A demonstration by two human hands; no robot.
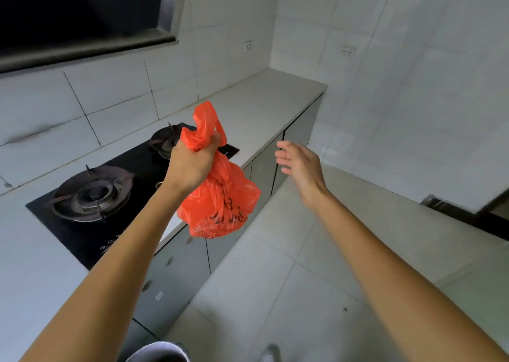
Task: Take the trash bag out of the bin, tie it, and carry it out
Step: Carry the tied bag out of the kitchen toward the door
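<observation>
I have the left hand (192, 164) clenched round the twisted neck of the orange-red thin plastic trash bag (223, 204) — it hangs in the air below the fist, loose handles poking up toward twelve o'clock. The right hand (300, 166) is at the bag's three o'clock, fingers loosely spread, holding nothing. At nine o'clock is the black glass two-burner gas hob (77, 237), set in the pale countertop (261, 100).

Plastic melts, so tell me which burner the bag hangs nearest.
The far burner, partly hidden behind the left hand gripping the bag; the near burner shows fully.
</observation>
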